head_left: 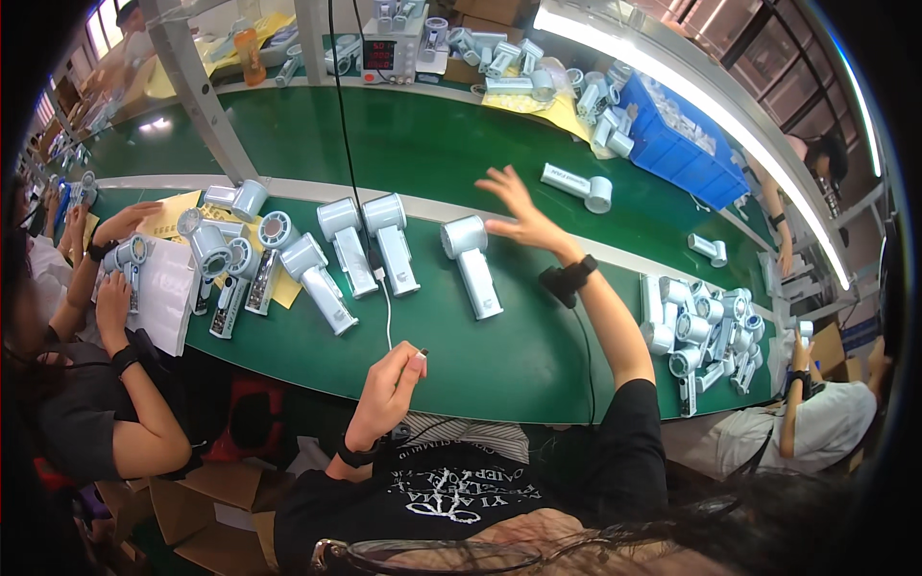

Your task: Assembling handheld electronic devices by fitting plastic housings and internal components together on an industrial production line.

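My left hand [384, 394] is closed near the front edge of the green table, pinching a white cable [389, 322] with a small dark-tipped plug at the fingertips. The cable runs up to a white connector beside two upright-looking pale blue handheld fans [392, 240] lying side by side. My right hand [521, 213] is open, fingers spread, just right of the head of a single handheld fan [471, 264]. Whether a fingertip touches that fan I cannot tell. Left of the pair lies another handheld fan [317, 283], its handle slanting toward me.
Several fans with opened handles [259, 278] lie at left beside a co-worker's hands [113, 298]. A fan pile [706, 331] sits at right. One fan [579, 185] lies beyond the metal rail, near a blue bin [682, 154]. A power supply [389, 56] stands behind; a black cable [344, 115] hangs down.
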`<state>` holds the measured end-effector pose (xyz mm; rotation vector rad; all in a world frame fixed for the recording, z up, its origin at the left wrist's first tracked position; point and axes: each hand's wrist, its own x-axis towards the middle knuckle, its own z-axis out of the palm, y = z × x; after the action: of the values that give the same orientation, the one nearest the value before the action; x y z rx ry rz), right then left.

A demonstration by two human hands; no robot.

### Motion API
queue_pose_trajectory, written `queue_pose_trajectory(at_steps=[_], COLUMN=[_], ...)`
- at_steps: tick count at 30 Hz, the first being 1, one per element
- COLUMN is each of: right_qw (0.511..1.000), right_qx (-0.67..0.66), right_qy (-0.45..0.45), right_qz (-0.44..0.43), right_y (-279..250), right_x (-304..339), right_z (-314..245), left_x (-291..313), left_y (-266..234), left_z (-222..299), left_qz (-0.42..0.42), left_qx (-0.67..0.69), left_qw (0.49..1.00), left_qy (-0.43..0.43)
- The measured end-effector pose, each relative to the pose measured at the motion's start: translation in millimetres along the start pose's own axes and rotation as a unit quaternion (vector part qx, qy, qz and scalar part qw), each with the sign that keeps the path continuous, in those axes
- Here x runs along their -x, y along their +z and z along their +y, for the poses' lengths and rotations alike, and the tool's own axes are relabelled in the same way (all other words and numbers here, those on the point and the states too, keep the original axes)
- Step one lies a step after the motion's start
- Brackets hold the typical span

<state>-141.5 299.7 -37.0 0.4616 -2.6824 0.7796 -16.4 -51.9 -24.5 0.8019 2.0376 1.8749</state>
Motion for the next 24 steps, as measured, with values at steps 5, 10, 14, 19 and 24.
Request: queue_pose_trajectory(at_steps=[5,10,14,19,24], right_qw=[0.976,0.892,0.801,0.735,0.686], right_qx=[-0.203,-0.389,-0.476,-0.525,-0.552], right_qy=[0.027,0.23,0.314,0.353,0.377], right_qz=[-0.078,0.02,0.181,0.246,0.288], right_y=[27.4,7.6,-2.8,-6.6,3.5], right_x=[0.8,39.0,73.2,111.4,132.9], right_z=[-18.2,-75.0,-116.7,-139.9,-152.3], left_x=[-3.9,-7.5,-11.1,-12.2,-7.6], left_y=[1.8,11.5,23.8,36.5,45.3], left_z=[13.9,14.7,14.5,20.2,24.4], left_qz=[0.006,0.038,-0.004,0.024,0.022], left_qx=[-0.109,-0.192,-0.205,-0.248,-0.283], left_qw=[0.992,0.97,0.959,0.933,0.921], left_qy=[0.064,0.146,0.197,0.259,0.268])
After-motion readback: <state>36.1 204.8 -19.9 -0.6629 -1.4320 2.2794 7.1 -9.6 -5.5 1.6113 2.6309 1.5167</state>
